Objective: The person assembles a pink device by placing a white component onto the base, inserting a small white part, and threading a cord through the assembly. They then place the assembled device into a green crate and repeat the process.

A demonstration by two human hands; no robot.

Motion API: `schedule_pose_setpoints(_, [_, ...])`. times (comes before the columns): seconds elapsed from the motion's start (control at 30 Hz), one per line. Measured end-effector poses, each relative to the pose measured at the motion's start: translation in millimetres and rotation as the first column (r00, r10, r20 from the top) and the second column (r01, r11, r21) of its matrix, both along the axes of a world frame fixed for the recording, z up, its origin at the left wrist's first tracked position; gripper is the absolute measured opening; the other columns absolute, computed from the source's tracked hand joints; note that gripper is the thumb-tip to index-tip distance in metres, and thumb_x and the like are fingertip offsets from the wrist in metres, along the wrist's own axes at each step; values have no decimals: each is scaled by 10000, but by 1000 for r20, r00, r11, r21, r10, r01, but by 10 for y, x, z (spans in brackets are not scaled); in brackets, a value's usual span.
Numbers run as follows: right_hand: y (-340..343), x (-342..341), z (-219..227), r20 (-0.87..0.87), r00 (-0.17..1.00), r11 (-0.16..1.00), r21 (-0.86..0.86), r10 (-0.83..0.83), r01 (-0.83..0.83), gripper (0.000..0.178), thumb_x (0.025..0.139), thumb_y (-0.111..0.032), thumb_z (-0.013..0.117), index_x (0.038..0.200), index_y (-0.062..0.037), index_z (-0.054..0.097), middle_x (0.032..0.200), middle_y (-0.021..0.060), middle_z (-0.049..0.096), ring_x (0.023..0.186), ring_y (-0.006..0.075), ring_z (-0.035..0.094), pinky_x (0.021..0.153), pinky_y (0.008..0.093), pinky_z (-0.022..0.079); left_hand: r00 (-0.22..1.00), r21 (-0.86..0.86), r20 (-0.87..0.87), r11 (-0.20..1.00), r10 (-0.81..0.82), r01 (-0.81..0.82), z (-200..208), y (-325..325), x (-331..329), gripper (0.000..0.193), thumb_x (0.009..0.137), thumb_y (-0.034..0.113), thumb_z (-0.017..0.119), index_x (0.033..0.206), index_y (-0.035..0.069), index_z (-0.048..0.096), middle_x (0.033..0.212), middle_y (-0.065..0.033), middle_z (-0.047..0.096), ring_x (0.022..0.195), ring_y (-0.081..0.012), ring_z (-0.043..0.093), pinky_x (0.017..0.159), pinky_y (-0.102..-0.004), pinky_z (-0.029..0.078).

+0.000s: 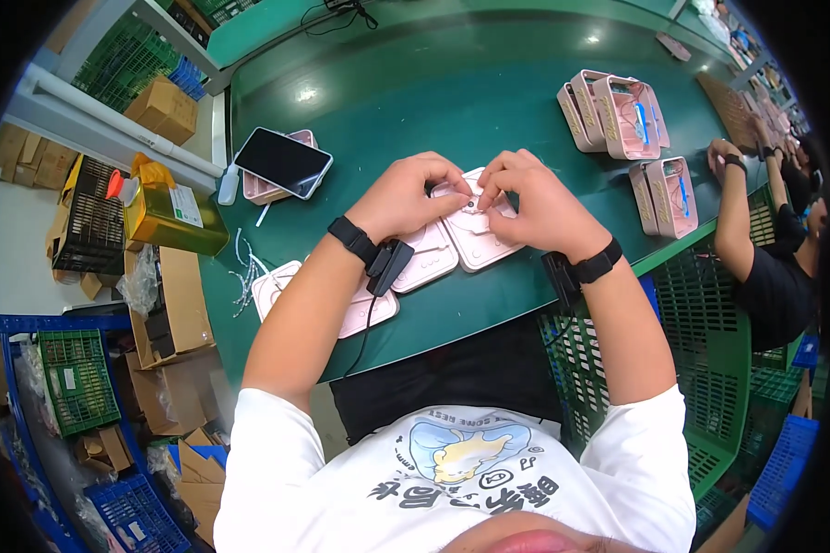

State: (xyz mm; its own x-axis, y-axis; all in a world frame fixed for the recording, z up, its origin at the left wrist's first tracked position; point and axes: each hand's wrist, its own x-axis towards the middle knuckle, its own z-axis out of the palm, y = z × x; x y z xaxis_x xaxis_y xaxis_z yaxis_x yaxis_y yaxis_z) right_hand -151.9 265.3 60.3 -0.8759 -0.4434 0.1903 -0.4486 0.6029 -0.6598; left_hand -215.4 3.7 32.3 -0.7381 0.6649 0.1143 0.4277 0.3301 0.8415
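My left hand (406,195) and my right hand (530,201) meet over a pale pink plastic shell (480,241) lying on the green table (452,101). Both hands pinch at something small near the shell's top edge; the fingers hide what it is. A second pink shell (426,260) lies just left of it, and another (364,313) partly under my left forearm. Each wrist wears a black band with a small black device and cable.
A phone (284,160) rests on a pink shell at the left. Pink shells with wiring (618,115) stand at the far right. Another person's arm (736,207) reaches onto the table's right side. Green crates, cardboard boxes and a yellow bottle (168,217) crowd the floor.
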Motion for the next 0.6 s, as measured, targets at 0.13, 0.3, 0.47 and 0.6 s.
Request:
schedule_pose_setpoints(0.13, [29,-15,-33,-11,999,999,12,-36,36,132,798,-89,821,918,-73,771,1282,114,699,1160,313,630,1075,417,523,998,-17,67,1000,-22,23,12,17,-13,234,983,199,889,1145,47,816,1155,-59,766,1033,-159,699,934,-332,569])
schedule_pose_setpoints(0.3, [-6,-49,-58,-16,999,999,-4,-41,41,150,801,-102,827,922,-64,746,1341,135,688,1210,334,646,1067,425,532,974,-69,225,998,22,-6,36,17,-14,249,960,238,915,1108,62,819,1138,-57,745,1022,-169,683,928,-334,564])
schedule_pose_setpoints(0.47, [8,-58,-157,-8,996,992,-90,-86,85,165,810,-111,830,931,-53,736,1338,159,700,1274,350,672,1020,430,557,969,-165,238,986,65,-25,109,107,6,291,926,274,947,1040,61,786,1088,-43,715,1001,-162,669,907,-332,559])
schedule_pose_setpoints(0.6, [-1,-92,-155,110,991,989,-119,-78,91,160,825,-118,837,936,-50,744,1332,164,713,1266,318,700,956,398,580,966,-214,245,976,83,-30,187,123,21,324,913,295,961,966,63,742,1061,-37,692,972,-153,660,854,-326,556])
